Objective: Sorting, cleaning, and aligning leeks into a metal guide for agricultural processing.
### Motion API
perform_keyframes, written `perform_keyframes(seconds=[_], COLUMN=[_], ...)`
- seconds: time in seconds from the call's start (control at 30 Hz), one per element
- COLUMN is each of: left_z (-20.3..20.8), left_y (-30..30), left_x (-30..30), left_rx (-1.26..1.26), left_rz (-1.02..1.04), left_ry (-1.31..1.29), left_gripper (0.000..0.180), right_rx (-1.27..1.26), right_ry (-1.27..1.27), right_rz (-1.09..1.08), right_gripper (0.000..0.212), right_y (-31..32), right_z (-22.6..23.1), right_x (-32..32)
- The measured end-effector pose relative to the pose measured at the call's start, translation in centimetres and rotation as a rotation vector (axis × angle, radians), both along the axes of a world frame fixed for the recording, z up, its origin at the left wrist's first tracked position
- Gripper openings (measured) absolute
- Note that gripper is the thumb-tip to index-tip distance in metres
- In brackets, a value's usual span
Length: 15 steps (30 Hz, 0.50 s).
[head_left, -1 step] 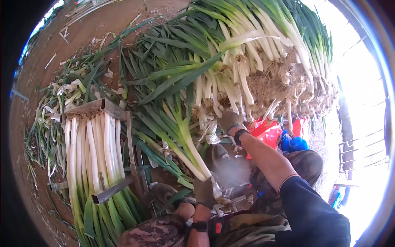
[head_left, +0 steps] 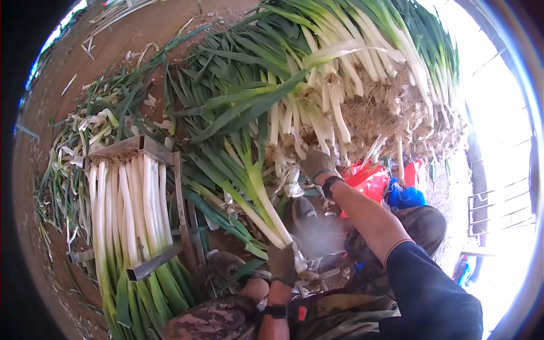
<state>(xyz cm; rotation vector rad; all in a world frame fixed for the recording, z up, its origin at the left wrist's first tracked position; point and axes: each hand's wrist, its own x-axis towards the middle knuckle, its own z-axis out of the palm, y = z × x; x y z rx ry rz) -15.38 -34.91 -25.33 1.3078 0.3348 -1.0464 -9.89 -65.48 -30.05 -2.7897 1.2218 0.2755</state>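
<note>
- Left gloved hand [head_left: 281, 263], at six o'clock, grips a leek [head_left: 268, 209] low on its shank, leaves toward eleven.
- Right gloved hand [head_left: 317, 164] reaches the leek pile [head_left: 362, 65], one o'clock; cannot tell whether it grasps.

I see leeks [head_left: 149, 195] in the rack [head_left: 156, 151] at left, leaf scraps [head_left: 102, 120] behind it, a leek heap [head_left: 354, 68] to its right.

Left hand [head_left: 281, 265] low near lap, fingers [head_left: 288, 253] curled; right hand [head_left: 317, 165] farther forward, bare forearm [head_left: 365, 215] outstretched.
</note>
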Motion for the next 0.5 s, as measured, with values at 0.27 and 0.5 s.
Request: perform_keyframes(seconds=[0.27,0.5], left_z=[-0.9,-1.1], left_y=[0.3,-0.2], left_x=[-0.3,-1.3], left_rx=[-0.028,0.07], left_rz=[0.054,0.004], left_ry=[0.011,-0.021], left_gripper=[0.014,0.016], right_rx=[-0.082,-0.018], right_ry=[0.106,-0.078], right_rz=[0.298,0.171], right_gripper=[0.028,0.037], right_y=[-1.4,-3.0], right_z=[0.9,-1.4], right_x=[2.5,0.2])
